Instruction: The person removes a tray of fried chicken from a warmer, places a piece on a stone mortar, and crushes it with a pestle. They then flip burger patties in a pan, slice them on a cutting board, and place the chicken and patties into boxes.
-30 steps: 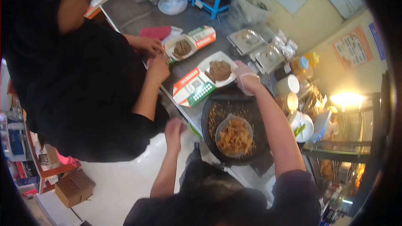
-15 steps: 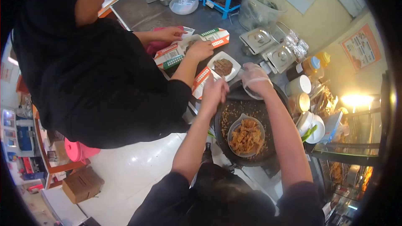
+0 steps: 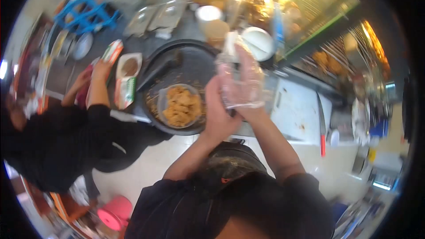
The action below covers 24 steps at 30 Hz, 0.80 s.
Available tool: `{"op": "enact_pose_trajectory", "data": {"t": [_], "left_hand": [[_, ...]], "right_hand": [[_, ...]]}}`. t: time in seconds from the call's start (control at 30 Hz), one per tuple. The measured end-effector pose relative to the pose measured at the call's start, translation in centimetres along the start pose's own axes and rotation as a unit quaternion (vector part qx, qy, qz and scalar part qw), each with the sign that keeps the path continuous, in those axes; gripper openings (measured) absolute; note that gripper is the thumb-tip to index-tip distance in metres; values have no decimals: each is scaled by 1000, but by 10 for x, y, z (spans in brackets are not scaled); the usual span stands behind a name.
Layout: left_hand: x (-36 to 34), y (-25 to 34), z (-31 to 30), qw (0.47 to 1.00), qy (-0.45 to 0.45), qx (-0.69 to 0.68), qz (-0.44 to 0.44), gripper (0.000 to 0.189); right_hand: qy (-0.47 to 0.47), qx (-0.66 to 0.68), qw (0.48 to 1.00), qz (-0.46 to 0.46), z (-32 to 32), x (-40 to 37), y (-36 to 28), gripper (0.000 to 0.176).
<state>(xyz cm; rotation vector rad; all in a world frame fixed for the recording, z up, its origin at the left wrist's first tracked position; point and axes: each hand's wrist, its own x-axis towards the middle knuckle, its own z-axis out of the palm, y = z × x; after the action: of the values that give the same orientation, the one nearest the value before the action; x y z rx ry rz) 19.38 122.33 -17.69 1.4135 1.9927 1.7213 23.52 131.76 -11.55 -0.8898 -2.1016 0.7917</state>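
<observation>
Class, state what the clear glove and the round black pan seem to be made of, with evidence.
Clear glove: thin glossy plastic film; crinkled, skin shows through. Round black pan: probably metal, matte finish, thin raised rim; blur leaves it open.

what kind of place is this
Likely a food stall or takeaway kitchen: a wide dark pan holds a bowl of fried food, lidded steel containers stand behind it, plus a display case of fried food.
</observation>
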Motion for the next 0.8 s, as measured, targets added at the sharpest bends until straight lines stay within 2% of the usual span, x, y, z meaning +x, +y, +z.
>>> {"op": "enact_pose_trajectory", "data": {"t": [0.03,0.07,0.1,0.13,0.2,0.23,0.27,0.3,0.4,0.47,0.53,0.57,0.6,0.63,0.67,0.7,0.73,0.77,0.8], "left_hand": [[-8,2,14,999,18,-35,-16,85],[-14,6,28,996,32,-74,-32,85],[-12,13,40,990,81,-106,-35,78],[-8,17,51,981,130,-138,-44,71],[6,1,58,959,155,-201,-130,59],[8,8,57,981,126,-90,-114,57],[11,5,56,990,107,23,-88,54],[11,3,61,990,100,37,-97,54],[5,-8,84,986,93,72,-116,54],[4,-2,92,982,107,84,-128,52],[21,5,86,948,127,284,-75,46],[40,-54,60,945,162,272,-85,41],[55,-110,29,924,176,335,-50,43],[71,-141,1,921,168,336,-100,48],[81,-138,-14,892,182,396,-116,51],[92,-154,-33,894,209,335,-211,55],[102,-140,-37,862,206,400,-231,57],[119,-194,-70,866,195,398,-233,63],[121,-178,-65,884,233,307,-264,68]], "right_hand": [[10,-15,1000,9,-8,-5,4,57],[59,-45,996,-43,-17,-12,13,58],[75,-32,997,-15,-19,-22,24,55],[60,10,998,7,-27,-28,29,50],[77,96,990,67,-11,-48,52,48],[21,249,954,166,-16,-59,52,49],[72,244,964,76,2,-69,71,49],[56,235,966,96,-8,-69,79,50],[-48,258,964,40,-34,-73,92,41],[-85,253,963,-28,-56,-93,101,39],[-94,218,967,-88,-112,-101,112,42],[-87,186,972,-111,-158,-105,117,45],[-8,143,986,-84,-194,-101,134,43],[93,131,986,-32,-223,-86,170,41],[191,126,973,23,-250,-70,206,39],[329,84,937,83,-286,-49,227,43],[420,-103,901,-32,-326,-30,242,49],[400,-118,909,-7,-338,-11,264,49],[383,-135,914,18,-343,0,284,49]]}}
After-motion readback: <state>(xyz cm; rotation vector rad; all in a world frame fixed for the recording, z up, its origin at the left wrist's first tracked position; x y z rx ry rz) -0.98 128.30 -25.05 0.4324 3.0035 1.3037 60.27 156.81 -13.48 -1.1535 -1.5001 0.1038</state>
